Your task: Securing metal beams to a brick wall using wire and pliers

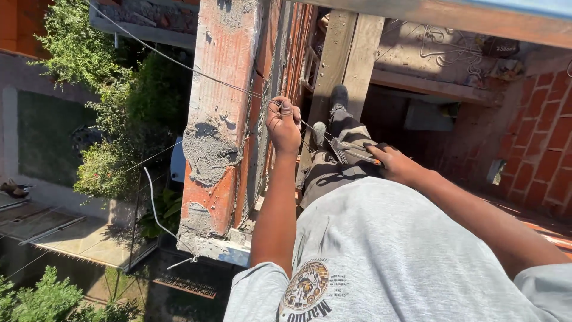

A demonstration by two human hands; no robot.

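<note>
- A thin taut string line (179,59) ran slantwise from the upper left, across the top of the brick wall (217,119), to the person's left hand (284,125).
- The left hand was closed in a fist on the string, thumb up, just off the wall's inner edge; held that tight, I judged, to keep the line straight along the course.
- The right hand (396,164) was curled around the handle of a trowel (351,150), its blade pointing left toward the string and lying low over the person's dark trousers.
- The wall's top face carried grey mortar (205,152) smeared in patches, thickest near the middle and at its near end.
- A wooden plank (348,53) under the feet ran alongside the wall's inner edge, plainly there to stand on.
- More brickwork (545,125) rose at the right; bushes (113,101) and a paved yard (77,235) lay far below on the left.
- I saw no bucket or other container.
</note>
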